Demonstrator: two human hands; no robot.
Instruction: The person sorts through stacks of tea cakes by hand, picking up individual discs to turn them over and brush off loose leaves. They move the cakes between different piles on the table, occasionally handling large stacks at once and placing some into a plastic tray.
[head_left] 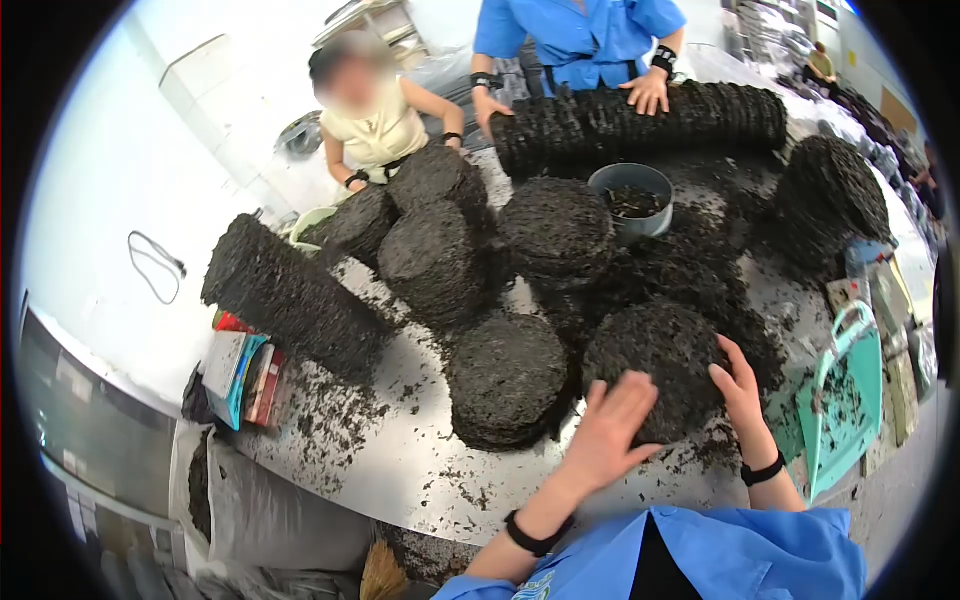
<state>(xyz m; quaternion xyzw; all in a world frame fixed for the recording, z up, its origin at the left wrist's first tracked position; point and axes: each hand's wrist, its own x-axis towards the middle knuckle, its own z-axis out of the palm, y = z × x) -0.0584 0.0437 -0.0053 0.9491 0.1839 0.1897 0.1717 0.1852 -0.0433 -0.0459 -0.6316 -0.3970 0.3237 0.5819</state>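
Observation:
A round stack of dark, rough, seaweed-like sheets (650, 345) stands at the near side of the table. My left hand (612, 425) lies on its near left part, fingers stretched out and slightly blurred. Around the right edge curls my right hand (742, 390), thumb and fingers against the rim. Just left of these is another round stack (508, 375), untouched by either hand. Loose dark flakes (690, 265) are heaped behind the stack I touch.
Several more stacks stand farther back, and one long stack (290, 295) lies on its side at left. A grey pot (655, 185) holds flakes. A turquoise dustpan (845, 420) is at right. Across the table, a co-worker's hands touch a long roll (640, 120); another person (375, 130) sits left.

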